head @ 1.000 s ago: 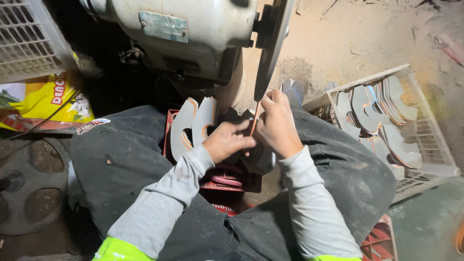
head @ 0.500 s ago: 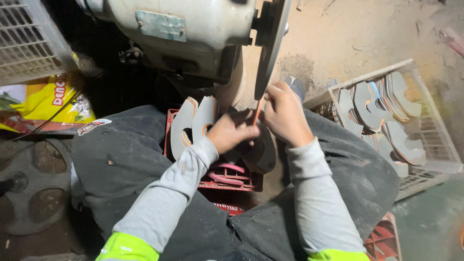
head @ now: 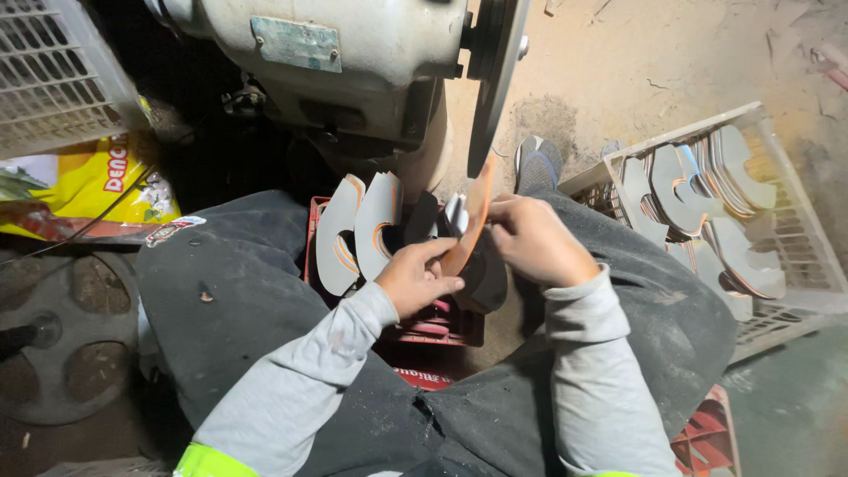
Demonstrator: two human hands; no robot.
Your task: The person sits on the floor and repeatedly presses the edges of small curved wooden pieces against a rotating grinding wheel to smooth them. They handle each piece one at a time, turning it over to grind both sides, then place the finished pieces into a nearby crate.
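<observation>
Both hands hold one curved, flat metal blade piece [head: 470, 223] with an orange-lit edge, just below the grinding wheel [head: 495, 79] of a bench grinder [head: 353, 62]. My left hand [head: 415, 278] grips its lower end. My right hand [head: 530, 238] pinches its upper right side. Whether the piece touches the wheel I cannot tell. Beneath my hands a red crate [head: 433, 327] between my knees holds several similar curved grey pieces [head: 358, 230] standing on edge.
A white plastic basket [head: 795, 256] at the right holds several more curved pieces [head: 698, 203]. A white crate [head: 49, 75] and a yellow bag [head: 88, 185] lie at the left, above a dark round wheel [head: 53, 336]. Sandy floor lies beyond; my shoe [head: 537, 163] shows there.
Both hands have risen a little toward the grinding wheel, turning the curved piece more upright so that its orange-lit edge now shows.
</observation>
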